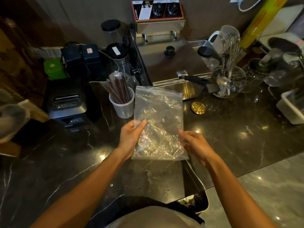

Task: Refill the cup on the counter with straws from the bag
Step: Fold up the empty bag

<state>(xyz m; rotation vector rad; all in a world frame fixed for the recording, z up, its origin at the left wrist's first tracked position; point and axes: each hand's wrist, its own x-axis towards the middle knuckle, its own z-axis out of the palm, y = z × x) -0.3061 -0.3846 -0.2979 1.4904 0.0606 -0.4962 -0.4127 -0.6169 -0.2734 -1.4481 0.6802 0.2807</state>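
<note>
The see-through crinkly plastic bag (pixel 158 124) is flat and looks empty. It is held up over the dark marble table (pixel 230 129), between the two hands. The left hand (pixel 131 135) pinches the bag's left edge, thumb on top. The right hand (pixel 195 143) is at the bag's right edge with its fingers bent; I cannot tell if it grips the bag or only touches it.

Just past the left hand, beside the bag's top left corner, stands the clear plastic cup (pixel 122 106) on the table. Brown straws in clear wrappers (pixel 119 87) stick up out of it.

Left of the cup is a black receipt printer (pixel 69 104) with a small yellow warning sticker; its writing is too small to read. Behind the bag sits a shiny steel fryer with a black knob (pixel 171 63). Past the right hand lies a small round gold disc (pixel 198 108), and farther back a glass jar with metal whisks (pixel 230 76).
</note>
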